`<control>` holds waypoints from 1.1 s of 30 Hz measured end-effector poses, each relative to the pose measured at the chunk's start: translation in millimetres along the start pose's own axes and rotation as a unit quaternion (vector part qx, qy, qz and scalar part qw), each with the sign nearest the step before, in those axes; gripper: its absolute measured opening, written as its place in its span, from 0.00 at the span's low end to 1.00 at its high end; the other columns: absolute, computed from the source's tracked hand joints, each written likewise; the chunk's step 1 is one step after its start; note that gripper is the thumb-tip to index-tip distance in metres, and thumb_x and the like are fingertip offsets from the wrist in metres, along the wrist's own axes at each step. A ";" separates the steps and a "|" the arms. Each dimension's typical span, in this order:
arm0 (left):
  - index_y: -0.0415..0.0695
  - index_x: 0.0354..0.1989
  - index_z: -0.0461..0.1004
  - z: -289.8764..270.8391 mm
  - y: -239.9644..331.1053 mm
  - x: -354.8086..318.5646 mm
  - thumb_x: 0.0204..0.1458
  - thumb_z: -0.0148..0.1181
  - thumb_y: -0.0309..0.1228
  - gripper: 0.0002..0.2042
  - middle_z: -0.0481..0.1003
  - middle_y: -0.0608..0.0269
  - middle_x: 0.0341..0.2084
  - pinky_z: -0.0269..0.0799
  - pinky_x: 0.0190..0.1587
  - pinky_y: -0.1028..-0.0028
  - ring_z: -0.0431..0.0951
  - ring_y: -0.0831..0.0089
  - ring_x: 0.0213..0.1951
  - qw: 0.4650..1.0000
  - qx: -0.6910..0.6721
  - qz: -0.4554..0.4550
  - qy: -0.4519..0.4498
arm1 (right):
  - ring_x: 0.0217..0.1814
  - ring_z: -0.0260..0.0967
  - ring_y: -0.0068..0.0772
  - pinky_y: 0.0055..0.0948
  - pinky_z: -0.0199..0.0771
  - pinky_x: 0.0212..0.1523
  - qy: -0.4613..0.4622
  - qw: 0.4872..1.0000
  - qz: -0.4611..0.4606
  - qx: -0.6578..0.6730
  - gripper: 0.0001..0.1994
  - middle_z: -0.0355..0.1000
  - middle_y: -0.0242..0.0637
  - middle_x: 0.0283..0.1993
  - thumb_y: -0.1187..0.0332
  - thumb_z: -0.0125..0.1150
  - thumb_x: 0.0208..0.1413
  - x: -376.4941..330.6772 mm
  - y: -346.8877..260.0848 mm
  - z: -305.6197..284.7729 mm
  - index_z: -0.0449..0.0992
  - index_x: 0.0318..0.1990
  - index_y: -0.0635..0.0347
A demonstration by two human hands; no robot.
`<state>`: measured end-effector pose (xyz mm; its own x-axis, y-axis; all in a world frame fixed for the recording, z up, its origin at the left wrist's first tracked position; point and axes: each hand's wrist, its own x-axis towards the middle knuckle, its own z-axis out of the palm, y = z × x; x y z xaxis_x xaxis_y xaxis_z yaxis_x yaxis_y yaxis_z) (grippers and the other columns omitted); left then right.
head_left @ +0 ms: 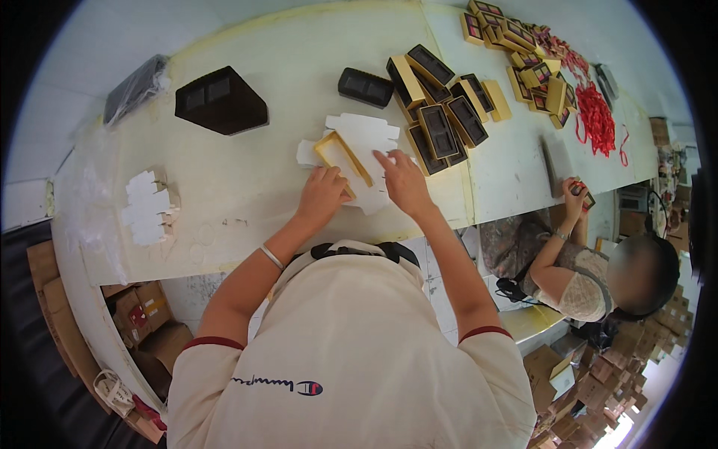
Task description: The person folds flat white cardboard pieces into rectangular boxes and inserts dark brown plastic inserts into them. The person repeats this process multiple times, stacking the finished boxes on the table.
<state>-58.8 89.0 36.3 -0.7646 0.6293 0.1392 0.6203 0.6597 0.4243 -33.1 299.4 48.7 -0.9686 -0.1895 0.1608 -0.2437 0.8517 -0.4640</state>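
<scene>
Two bare hands were at work on a long pale table (pixel 269 172), around a rectangular gold card frame (pixel 356 162), which lay slantwise over flat white notched card blanks (pixel 383 133). Left hand (pixel 324 191): at the near end of the frame, fingers bent and grasping its edge. Right hand (pixel 405 182): just right of the frame, index finger stretched out over the white card, the others curled; I could not tell whether these gripped anything, nor whether the fingertip touched.

Beyond the frame, slightly right: one black rectangular tray with rounded corners (pixel 365 87). Farther right of the frame: a jumbled pile of gold card boxes with black inserts (pixel 440 112). Left of the frame and beyond: a tall stack of black two-well trays (pixel 218 102). Well left of the frame: a second batch of white notched blanks (pixel 147 209). Far right of the frame: a heap of glossy red ribbon (pixel 597 123); nearer the table's edge, a co-worker's hands (pixel 576 193) held a small dark-and-gold box (pixel 588 200).
</scene>
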 end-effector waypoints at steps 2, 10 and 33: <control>0.42 0.34 0.75 4.3 -9.8 -1.5 0.37 0.67 0.34 0.15 0.69 0.59 0.44 0.67 0.51 0.60 0.69 0.59 0.47 0.998 -0.008 0.064 0.020 | 0.47 0.66 0.41 0.36 0.68 0.46 -0.040 0.990 -0.133 -0.031 0.20 0.67 0.40 0.43 0.78 0.53 0.45 3.5 5.4 -5.0 0.71 0.49 0.55; 0.43 0.31 0.73 -2.4 -34.1 8.1 0.37 0.67 0.31 0.12 0.69 0.62 0.41 0.67 0.49 0.62 0.68 0.60 0.46 0.988 -0.124 0.074 -0.051 | 0.43 0.66 0.39 0.35 0.66 0.45 -0.129 0.969 -0.204 0.042 0.13 0.68 0.37 0.36 0.73 0.60 0.44 6.7 18.0 10.6 0.73 0.40 0.58; 0.45 0.24 0.80 9.2 -13.8 24.0 0.41 0.64 0.33 0.05 0.71 0.61 0.24 0.69 0.33 0.67 0.73 0.62 0.30 0.951 -0.263 -0.140 -0.086 | 0.61 0.59 0.45 0.40 0.61 0.58 -0.063 0.990 -0.111 -0.063 0.35 0.56 0.47 0.64 0.78 0.56 0.43 -34.1 -0.5 10.7 0.57 0.63 0.55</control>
<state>-84.1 98.8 25.5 -0.8186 0.5471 -0.1746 0.1887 0.5433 0.8180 -0.4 300.2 34.1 -0.8920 -0.4321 0.1328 -0.4513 0.8349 -0.3151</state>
